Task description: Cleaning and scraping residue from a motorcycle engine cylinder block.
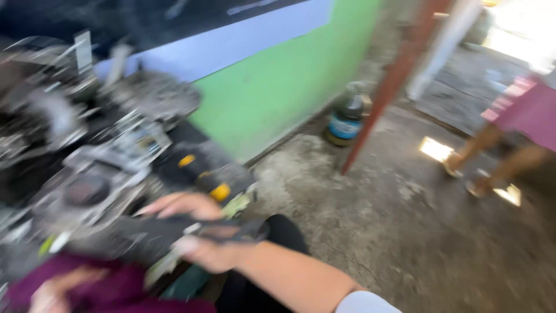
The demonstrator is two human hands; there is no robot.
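Lying crosswise, dark flat tool (191, 229), right hand (200, 232) fingers (168, 204) wrapped round it.

Two hands – right hand (200, 232), left hand (49, 293); one bottle (347, 119); one purple cloth (116, 287).

We held a dark flat tool (174, 229) in our right hand (200, 232) at lower left, our left hand (49, 293) on maroon cloth (110, 287), engine parts (87, 145) above.
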